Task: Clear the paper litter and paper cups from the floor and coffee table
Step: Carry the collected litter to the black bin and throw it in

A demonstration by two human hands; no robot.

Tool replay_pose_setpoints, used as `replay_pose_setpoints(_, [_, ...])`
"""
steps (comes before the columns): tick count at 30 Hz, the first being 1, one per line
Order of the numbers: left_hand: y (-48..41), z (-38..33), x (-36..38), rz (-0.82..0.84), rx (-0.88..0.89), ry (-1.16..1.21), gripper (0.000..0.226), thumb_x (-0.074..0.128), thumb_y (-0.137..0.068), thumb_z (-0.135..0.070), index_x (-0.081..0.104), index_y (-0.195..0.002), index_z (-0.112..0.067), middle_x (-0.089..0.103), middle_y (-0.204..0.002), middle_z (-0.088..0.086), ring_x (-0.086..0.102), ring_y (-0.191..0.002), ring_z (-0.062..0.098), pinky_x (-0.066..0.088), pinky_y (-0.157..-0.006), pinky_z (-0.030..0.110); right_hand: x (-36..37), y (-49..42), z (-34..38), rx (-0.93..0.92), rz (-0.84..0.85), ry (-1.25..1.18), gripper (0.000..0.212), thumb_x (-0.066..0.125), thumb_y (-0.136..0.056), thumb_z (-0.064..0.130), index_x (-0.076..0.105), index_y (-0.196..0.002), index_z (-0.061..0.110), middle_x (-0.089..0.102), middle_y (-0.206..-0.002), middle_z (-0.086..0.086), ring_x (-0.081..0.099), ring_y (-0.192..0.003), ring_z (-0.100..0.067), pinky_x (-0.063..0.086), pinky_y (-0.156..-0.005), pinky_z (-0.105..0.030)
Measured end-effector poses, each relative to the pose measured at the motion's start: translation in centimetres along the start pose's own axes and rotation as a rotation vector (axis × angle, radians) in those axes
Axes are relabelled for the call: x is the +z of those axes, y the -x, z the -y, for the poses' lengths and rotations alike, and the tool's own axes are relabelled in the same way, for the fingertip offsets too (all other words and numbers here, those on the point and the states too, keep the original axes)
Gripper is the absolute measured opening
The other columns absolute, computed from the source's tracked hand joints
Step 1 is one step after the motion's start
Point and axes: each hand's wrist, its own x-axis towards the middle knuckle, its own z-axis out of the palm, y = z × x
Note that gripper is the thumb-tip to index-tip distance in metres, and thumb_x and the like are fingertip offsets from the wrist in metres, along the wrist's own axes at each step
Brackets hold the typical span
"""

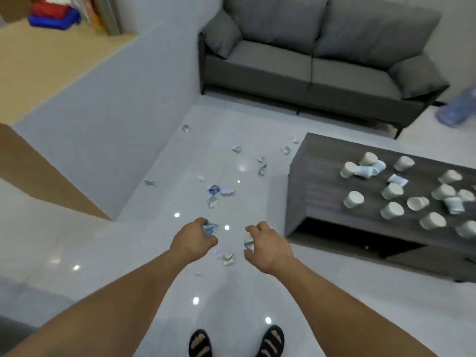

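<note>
A: Your left hand point(193, 240) has its fingers point(202, 222) curled round a crumpled blue-and-white paper scrap point(210, 229). Your right hand point(268, 248) pinches a second scrap point(248, 242) the same way, with the thumb beneath. Both hands hang low over the floor point(128, 253), just ahead of your sandals point(273, 341).

B: You hold one in each hand, I'd judge, so that a single stoop serves twice. Neither hand has much room to spare, though. Your fingers are closed nearly tight on what they have.

A: Right below your hands, between your wrists, lie a few more scraps point(228, 258). A looser trail of litter point(216, 194) runs ahead toward the sofa point(309, 60).

B: The paper cups point(353, 199) are all to your right on the table point(322, 181). Many are tipped on their sides and they sit well apart from your hands. I can't make out a bin, so you'll likely have to carry these scraps off or bunch them into one fist first.

A: Bunching looks sensible. Crumpled paper should squash easily, and a freed hand could take the scraps below without your rising.

B: Mind the light pieces, because a loose grip could drop them back onto the glossy tile.
</note>
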Motion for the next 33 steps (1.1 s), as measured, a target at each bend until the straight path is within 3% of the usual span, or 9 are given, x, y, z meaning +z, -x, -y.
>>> replay_pose_setpoints(3, [1.7, -6.0, 2.8, 0.061, 0.137, -0.096, 0.047, 0.063, -0.080, -0.031, 0.052, -0.125, -0.022, 0.057, -0.095, -0.004, 0.056, -0.080, 0.016, 0.039, -0.065, 0.024, -1.7, 5.3, -4.4, 0.126, -0.096, -0.058, 0.056, 0.052, -0.092, 0.039, 0.038, -0.144, 0.024, 0.040, -0.138, -0.003, 0.051, -0.116, -0.027, 0.046, -0.085, -0.035])
replay_pose_setpoints(6, [4.6, -12.6, 7.5, 0.135, 0.294, -0.205, 0.049, 0.063, -0.080, -0.032, 0.052, -0.126, -0.022, 0.062, -0.101, -0.002, 0.057, -0.079, 0.017, 0.040, -0.066, 0.024, -2.2, 11.8, -9.8, 0.273, -0.182, -0.132, 0.054, 0.053, -0.091, 0.037, 0.040, -0.141, 0.024, 0.041, -0.134, -0.003, 0.051, -0.114, -0.027, 0.046, -0.085, -0.035])
replay_pose_setpoints(8, [7.3, -17.1, 11.4, 0.194, 0.388, -0.238, 0.049, 0.064, -0.078, -0.032, 0.052, -0.125, -0.023, 0.064, -0.106, 0.000, 0.058, -0.081, 0.017, 0.042, -0.066, 0.023, -1.9, 16.9, -14.0, 0.370, -0.230, -0.174, 0.053, 0.054, -0.090, 0.038, 0.041, -0.140, 0.024, 0.041, -0.134, -0.003, 0.051, -0.114, -0.027, 0.045, -0.085, -0.035])
replay_pose_setpoints(15, [20.4, -32.0, 28.5, 0.396, 0.722, -0.361, 0.041, 0.063, -0.078, -0.038, 0.055, -0.118, -0.030, 0.062, -0.096, -0.007, 0.061, -0.074, 0.010, 0.048, -0.058, 0.023, 1.6, 38.5, -29.2, 0.740, -0.368, -0.309, 0.053, 0.051, -0.092, 0.037, 0.041, -0.141, 0.021, 0.041, -0.135, -0.004, 0.052, -0.114, -0.027, 0.046, -0.086, -0.034])
replay_pose_setpoints(19, [29.1, -39.1, 38.3, 0.516, 0.895, -0.405, 0.050, 0.064, -0.078, -0.039, 0.053, -0.125, -0.027, 0.062, -0.106, -0.001, 0.063, -0.085, 0.017, 0.053, -0.073, 0.028, 3.9, 50.9, -35.9, 0.957, -0.431, -0.372, 0.055, 0.051, -0.093, 0.039, 0.039, -0.144, 0.021, 0.040, -0.138, -0.004, 0.051, -0.119, -0.027, 0.046, -0.092, -0.034])
replay_pose_setpoints(22, [33.9, -43.0, 43.7, 0.579, 0.997, -0.455, 0.051, 0.065, -0.079, -0.037, 0.053, -0.126, -0.023, 0.063, -0.110, 0.003, 0.063, -0.090, 0.021, 0.052, -0.077, 0.029, 5.6, 57.4, -39.1, 1.080, -0.478, -0.428, 0.056, 0.052, -0.092, 0.040, 0.039, -0.144, 0.023, 0.039, -0.139, -0.003, 0.051, -0.118, -0.025, 0.046, -0.092, -0.034])
replay_pose_setpoints(28, [43.4, -49.4, 56.1, 0.743, 1.137, -0.524, 0.047, 0.065, -0.077, -0.033, 0.056, -0.122, -0.023, 0.059, -0.097, -0.002, 0.059, -0.072, 0.013, 0.043, -0.055, 0.023, 10.2, 68.6, -46.4, 1.308, -0.518, -0.523, 0.056, 0.053, -0.091, 0.041, 0.040, -0.143, 0.023, 0.040, -0.138, -0.002, 0.052, -0.116, -0.025, 0.047, -0.088, -0.033])
replay_pose_setpoints(33, [49.1, -55.5, 66.7, 0.867, 1.197, -0.560, 0.050, 0.066, -0.079, -0.034, 0.054, -0.126, -0.023, 0.058, -0.102, -0.003, 0.060, -0.077, 0.015, 0.044, -0.058, 0.022, 12.4, 75.5, -54.8, 1.432, -0.516, -0.559, 0.057, 0.054, -0.090, 0.042, 0.040, -0.142, 0.024, 0.041, -0.138, -0.002, 0.052, -0.114, -0.025, 0.045, -0.084, -0.032])
